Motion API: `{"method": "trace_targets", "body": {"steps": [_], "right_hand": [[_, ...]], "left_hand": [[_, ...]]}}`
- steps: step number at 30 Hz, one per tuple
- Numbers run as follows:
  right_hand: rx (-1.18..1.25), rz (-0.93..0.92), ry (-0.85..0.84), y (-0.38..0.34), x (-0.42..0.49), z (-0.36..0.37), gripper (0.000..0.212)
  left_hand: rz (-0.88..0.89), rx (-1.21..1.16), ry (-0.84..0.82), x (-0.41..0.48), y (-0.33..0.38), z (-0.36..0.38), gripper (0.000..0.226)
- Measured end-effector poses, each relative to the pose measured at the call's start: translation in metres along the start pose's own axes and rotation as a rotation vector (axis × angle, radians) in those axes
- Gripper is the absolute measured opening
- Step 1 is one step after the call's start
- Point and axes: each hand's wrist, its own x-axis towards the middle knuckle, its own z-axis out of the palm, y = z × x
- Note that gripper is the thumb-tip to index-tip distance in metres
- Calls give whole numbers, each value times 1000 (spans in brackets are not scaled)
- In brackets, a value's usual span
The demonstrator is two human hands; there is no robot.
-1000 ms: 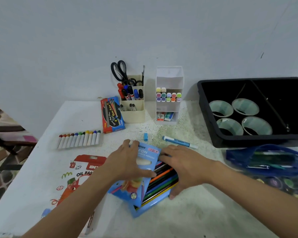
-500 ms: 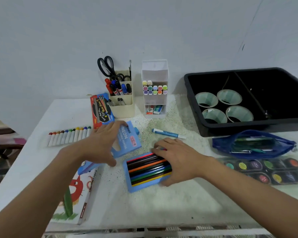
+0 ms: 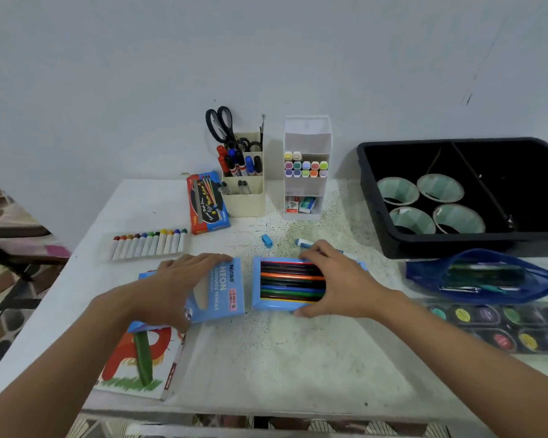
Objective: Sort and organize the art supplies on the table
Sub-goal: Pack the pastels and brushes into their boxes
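Observation:
A blue tray of coloured pencils (image 3: 285, 284) lies flat near the middle of the white table (image 3: 282, 358). My right hand (image 3: 339, 279) grips its right end, fingers over the far edge and thumb at the near edge. Just left of it lies the blue "Neon coloured pencils" cover (image 3: 227, 289), separate from the tray. My left hand (image 3: 174, 289) holds the cover, fingers across its top and thumb at its near edge. The cover's left part rests over an oil pastel box (image 3: 140, 358).
A row of oil pastels (image 3: 149, 245), a red pencil pack (image 3: 208, 203), a cream holder (image 3: 244, 200) with scissors and a white marker organizer (image 3: 306, 184) stand behind. A black bin (image 3: 366, 184), blue pouch (image 3: 484, 276) and paint palette (image 3: 500, 324) fill the right. A blue eraser (image 3: 267, 240) and pen (image 3: 304, 242) lie loose.
My left hand pulled the cover off to the left while my right hand kept the pencil tray. Tray and cover now lie side by side, squared to the table.

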Motion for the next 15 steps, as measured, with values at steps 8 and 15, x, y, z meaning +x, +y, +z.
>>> {"method": "trace_targets", "body": {"steps": [8,15], "right_hand": [[7,11,100,-14,9,4,98],[15,44,119,-12,14,0,95]], "left_hand": [[68,-228,23,-3,3,9,114],[53,-325,43,-5,-12,1,114]]}}
